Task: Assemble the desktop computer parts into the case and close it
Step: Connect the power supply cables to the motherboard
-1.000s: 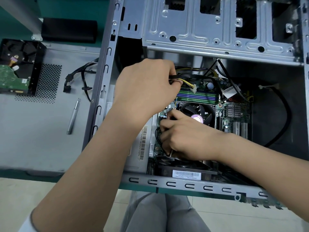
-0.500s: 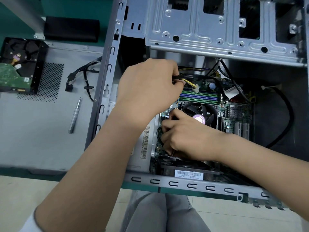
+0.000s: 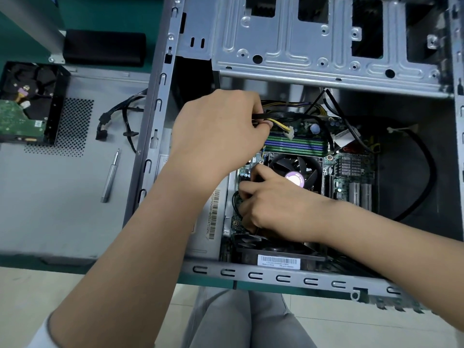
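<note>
The open grey computer case [image 3: 326, 61] lies on its side with the motherboard [image 3: 351, 177] and CPU fan [image 3: 296, 172] inside. My left hand [image 3: 216, 131] pinches a bundle of black and yellow power cables [image 3: 278, 119] with a white connector, held above the memory slots [image 3: 296, 144]. My right hand [image 3: 278, 209] is curled low at the board's left edge beside the fan; its fingertips press down on something small that stays hidden under them. A second fan [image 3: 276, 249] with a barcode label sits at the near wall.
The case's side panel [image 3: 50, 197] lies flat to the left, with a screwdriver [image 3: 110, 177], loose black cables [image 3: 118, 121] and a hard drive [image 3: 27, 101] in a black bracket on it. A black box [image 3: 103, 49] sits behind. A thick black cable [image 3: 424, 177] loops at the case's right.
Both hands stay almost where they were; the view has shifted slightly. The left hand still holds the cable bundle and the right hand still works by the fan.
</note>
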The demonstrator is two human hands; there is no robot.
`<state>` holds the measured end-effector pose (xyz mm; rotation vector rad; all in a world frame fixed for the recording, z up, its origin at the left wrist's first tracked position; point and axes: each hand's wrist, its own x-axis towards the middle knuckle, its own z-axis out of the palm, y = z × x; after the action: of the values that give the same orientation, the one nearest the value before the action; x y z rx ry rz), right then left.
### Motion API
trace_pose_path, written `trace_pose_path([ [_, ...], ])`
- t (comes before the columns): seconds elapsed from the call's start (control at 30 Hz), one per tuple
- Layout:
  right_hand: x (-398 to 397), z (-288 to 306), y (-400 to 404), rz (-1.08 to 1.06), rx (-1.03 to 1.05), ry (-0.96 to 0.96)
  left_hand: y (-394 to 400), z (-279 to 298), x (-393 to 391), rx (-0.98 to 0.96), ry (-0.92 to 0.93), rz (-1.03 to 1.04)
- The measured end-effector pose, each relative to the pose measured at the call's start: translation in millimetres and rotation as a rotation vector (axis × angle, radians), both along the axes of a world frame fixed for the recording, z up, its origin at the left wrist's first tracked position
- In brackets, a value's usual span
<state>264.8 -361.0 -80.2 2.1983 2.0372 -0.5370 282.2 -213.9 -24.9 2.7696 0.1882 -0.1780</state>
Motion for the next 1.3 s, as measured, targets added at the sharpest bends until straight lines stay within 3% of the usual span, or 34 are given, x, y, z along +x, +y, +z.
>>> trace_pose_path([
  [0.57,1.6,6.2,2.4,0.009,-0.093,-0.014,-0.1,0.5,0.0,0.0,0.001,0.0],
  [1.3,0.1,-0.3,-1.3,-0.006,0.001,-0.013,0.2,-0.7,0.0,0.014,-0.007,-0.003],
])
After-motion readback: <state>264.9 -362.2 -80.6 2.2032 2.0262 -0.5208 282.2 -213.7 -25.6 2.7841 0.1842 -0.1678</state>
